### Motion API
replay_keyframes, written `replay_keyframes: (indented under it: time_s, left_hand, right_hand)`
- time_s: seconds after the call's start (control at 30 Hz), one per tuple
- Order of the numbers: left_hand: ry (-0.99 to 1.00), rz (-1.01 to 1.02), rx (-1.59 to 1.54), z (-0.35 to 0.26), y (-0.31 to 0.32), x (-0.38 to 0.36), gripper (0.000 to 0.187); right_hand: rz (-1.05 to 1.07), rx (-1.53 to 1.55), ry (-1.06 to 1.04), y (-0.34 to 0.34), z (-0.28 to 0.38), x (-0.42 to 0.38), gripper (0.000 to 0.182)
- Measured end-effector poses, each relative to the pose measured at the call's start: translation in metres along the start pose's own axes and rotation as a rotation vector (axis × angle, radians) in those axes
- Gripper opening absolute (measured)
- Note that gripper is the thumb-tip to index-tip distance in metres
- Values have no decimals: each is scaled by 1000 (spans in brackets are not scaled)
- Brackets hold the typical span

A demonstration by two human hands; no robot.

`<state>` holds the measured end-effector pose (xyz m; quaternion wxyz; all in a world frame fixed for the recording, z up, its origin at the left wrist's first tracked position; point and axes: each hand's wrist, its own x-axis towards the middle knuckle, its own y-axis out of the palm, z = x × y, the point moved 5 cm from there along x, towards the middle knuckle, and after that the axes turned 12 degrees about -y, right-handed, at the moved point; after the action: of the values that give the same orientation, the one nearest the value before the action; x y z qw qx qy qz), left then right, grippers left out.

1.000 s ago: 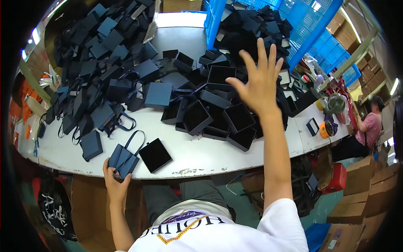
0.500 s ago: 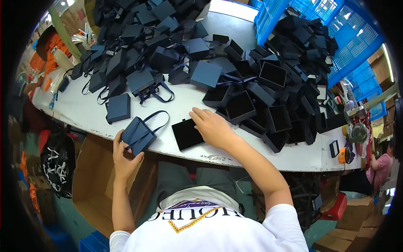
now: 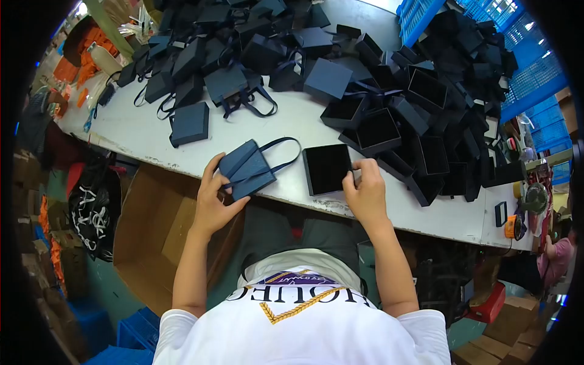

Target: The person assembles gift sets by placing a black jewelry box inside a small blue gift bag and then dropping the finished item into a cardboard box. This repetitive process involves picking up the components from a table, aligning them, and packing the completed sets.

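Note:
My left hand (image 3: 213, 204) is closed on the lower left side of a dark blue gift box (image 3: 248, 169). That box rests tilted near the table's front edge, with ribbon across it and a ribbon loop reaching to the right. Beside it is a shallow open box tray (image 3: 327, 170) with a black lining, its inside facing me. The thumb and fingers of my right hand (image 3: 368, 191) pinch the tray's right edge. A closed blue box (image 3: 190, 123) lies farther back on the left.
Piled boxes with ribbon loops (image 3: 225, 67) cover the back of the white table (image 3: 286, 125). Open black box trays (image 3: 378, 131) heap up on the right, near a blue plastic crate (image 3: 529, 91). Below the front edge, at left, stands a large cardboard box (image 3: 152, 219).
My right hand has gone from the top of the tray to its right edge and now pinches it. The tray is turned straighter. My left hand keeps the gift box; the whole view has shifted.

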<state>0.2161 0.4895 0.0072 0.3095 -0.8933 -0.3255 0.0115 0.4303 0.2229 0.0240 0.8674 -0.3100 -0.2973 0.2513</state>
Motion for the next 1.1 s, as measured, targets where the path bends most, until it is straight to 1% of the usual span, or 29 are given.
replay_keyframes:
  time_s: [0.13,0.17,0.23,0.33,0.43,0.47,0.57,0.6,0.63,0.73,0.83,0.9,1.0,1.1]
  left_hand:
    - [9,150,-10,-16,14,12,43]
    - [-53,214,-7,-17,18,14,43]
    - [-186,329,2,-17,24,16,45]
    - [-143,332,19,-14,22,16,46]
    - [-60,299,34,-8,21,12,49]
    - [-84,292,26,-8,21,9,50]
    - [-57,200,21,-2,24,1,51]
    - [20,142,43,-3,24,-1,51]
    - [4,127,53,-2,25,-3,51]
    - [-40,87,58,-2,30,-8,51]
    - [-97,66,24,4,30,-12,53]
    - [-125,68,-8,5,29,-15,54]
    - [-6,2,53,8,26,-12,57]
    - [-5,-5,75,7,24,-11,60]
  right_hand:
    - [-22,75,83,3,-14,-24,46]
    - [-26,95,102,5,-17,-29,52]
    - [-12,83,161,6,-20,-29,51]
    - [50,131,250,7,-19,-20,42]
    - [89,-49,23,21,-14,-8,33]
    - [110,18,38,25,-13,-6,29]
    - [-109,131,-44,32,7,4,28]
    - [-191,70,-80,33,20,12,27]
    - [-224,22,-127,41,23,23,30]
    - [-202,-130,-163,72,21,52,38]
    - [-194,-113,-131,85,21,63,38]
    - [-169,-131,-154,89,20,66,38]
    - [-119,-139,-151,91,24,65,39]
    - [-76,-169,-146,92,25,61,40]
